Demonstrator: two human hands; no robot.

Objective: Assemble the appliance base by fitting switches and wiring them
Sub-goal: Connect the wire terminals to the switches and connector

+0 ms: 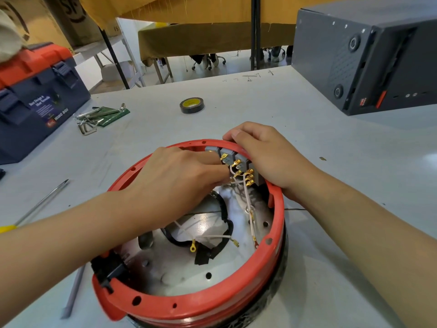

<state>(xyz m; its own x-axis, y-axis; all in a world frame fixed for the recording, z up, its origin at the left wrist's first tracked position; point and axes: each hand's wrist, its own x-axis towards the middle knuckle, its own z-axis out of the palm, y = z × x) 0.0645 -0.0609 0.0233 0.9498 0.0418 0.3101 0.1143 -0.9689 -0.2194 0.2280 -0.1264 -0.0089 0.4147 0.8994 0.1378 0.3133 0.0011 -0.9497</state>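
Head view, from the near edge outward: a round appliance base with a red plastic rim and a shiny perforated metal floor sits on the pale grey worktable, close to the person. A black plug socket block is set in the rim at the near left. Loose inside lie white wires ending in brass terminals, one a yellow-sleeved ring lug, together with a black sleeved cable.

Both forearms reach in from the bottom corners. The left hand is down inside the base, its fingers curled together at the far wall, where they seem to pinch a white wire lead at the brass tabs; the exact grip is hidden behind the knuckles. The right hand is draped over the far right part of the rim, fingers curled down its outer side, thumb on top, holding the rim. Between the two hands a row of grey rocker switches with brass spade tabs is fitted in the far wall.

Left of the base lie a grey plastic strip and a screwdriver with a yellow handle. Farther out are a bundle of steel hex keys on a green pouch, a roll of black insulating tape, a navy toolbox with an orange lid at far left, and a dark grey metal case at far right.
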